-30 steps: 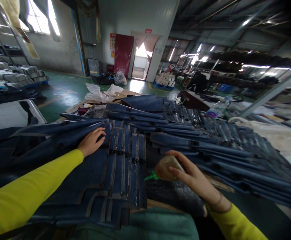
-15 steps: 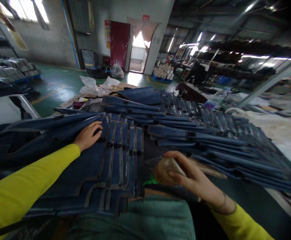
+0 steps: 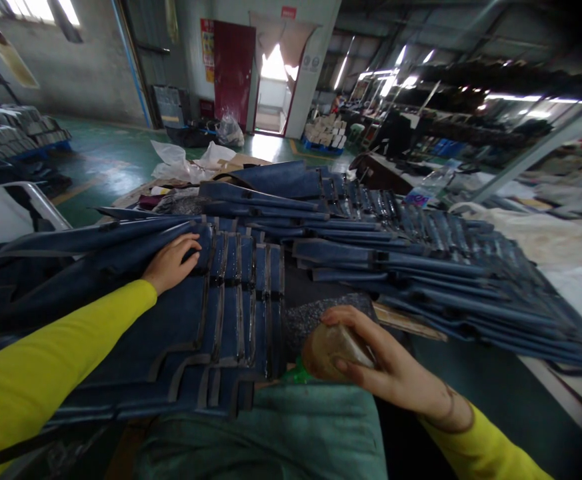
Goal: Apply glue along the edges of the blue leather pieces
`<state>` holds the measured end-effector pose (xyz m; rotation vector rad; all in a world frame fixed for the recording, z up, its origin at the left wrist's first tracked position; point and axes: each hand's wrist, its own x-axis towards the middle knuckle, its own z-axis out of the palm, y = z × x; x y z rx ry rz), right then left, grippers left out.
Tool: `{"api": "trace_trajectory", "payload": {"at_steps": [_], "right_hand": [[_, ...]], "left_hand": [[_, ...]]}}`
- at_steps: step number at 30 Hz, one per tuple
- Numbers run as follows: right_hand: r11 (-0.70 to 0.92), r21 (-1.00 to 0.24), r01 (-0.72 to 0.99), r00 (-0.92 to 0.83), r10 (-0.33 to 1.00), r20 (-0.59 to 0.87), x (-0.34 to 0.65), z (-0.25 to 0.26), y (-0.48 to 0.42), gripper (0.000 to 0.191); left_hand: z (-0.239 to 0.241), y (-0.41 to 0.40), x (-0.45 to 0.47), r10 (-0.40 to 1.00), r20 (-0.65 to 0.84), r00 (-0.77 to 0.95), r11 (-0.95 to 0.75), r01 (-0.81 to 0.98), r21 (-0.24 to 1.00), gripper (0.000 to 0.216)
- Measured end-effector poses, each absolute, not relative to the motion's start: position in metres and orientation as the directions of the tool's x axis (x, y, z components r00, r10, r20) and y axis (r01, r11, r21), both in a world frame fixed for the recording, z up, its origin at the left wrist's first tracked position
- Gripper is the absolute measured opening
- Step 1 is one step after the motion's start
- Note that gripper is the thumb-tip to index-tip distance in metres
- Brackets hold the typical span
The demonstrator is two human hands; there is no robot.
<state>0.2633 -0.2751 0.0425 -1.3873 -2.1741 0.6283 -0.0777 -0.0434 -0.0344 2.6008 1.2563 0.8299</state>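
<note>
My right hand is wrapped round a translucent brownish squeeze bottle, tipped so that its green nozzle points down and left. The bottle is just right of a fanned stack of dark blue panels with grey edging. Shiny wet-looking streaks run along several overlapping edges there. My left hand lies on the upper part of this stack with fingers stretched and slightly bent. Its fingertips touch the blue material near a raised fold.
More blue panels lie in overlapping rows to the right and behind. A clear bottle stands at the back. Green cloth covers my lap. Beyond are white plastic sheeting, a red door and stacked goods on pallets.
The bottle in my right hand has moved slightly down, towards me and away from the panel edges. My left hand stays on the stack. The camera view has shifted slightly.
</note>
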Motion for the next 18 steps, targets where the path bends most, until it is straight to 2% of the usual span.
{"api": "trace_trajectory", "payload": {"at_steps": [7, 14, 18], "right_hand": [[0.431, -0.591, 0.682, -0.39, 0.898, 0.205, 0.262, 0.039, -0.273, 0.048], [0.461, -0.53, 0.712, -0.305, 0.883, 0.358, 0.272, 0.033, -0.252, 0.046], [0.48, -0.552, 0.682, -0.375, 0.877, 0.299, 0.272, 0.036, -0.257, 0.047]], "left_hand": [[-0.034, -0.044, -0.077, 0.76, 0.416, 0.498, -0.64, 0.682, 0.353, 0.02], [-0.035, -0.044, -0.078, 0.763, 0.408, 0.502, -0.639, 0.683, 0.354, 0.019], [-0.035, -0.043, -0.078, 0.763, 0.409, 0.501, -0.64, 0.678, 0.362, 0.019]]}}
